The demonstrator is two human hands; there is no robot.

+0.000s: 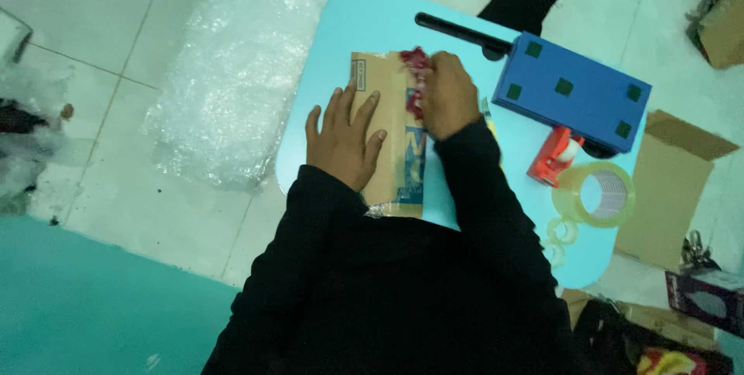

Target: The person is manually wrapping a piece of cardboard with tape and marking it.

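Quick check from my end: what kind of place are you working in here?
Probably an informal parcel-packing spot on a tiled floor: a small light blue table, bubble wrap, a clear tape roll, and a cardboard box under both hands.

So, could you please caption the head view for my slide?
Left hand flattens a cardboard box on a light-blue table; right hand grips a red tape dispenser.

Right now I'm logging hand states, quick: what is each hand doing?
Left hand: open, fingers spread, pressing flat on the cardboard box.
Right hand: closed around a red tape dispenser on the box's top.
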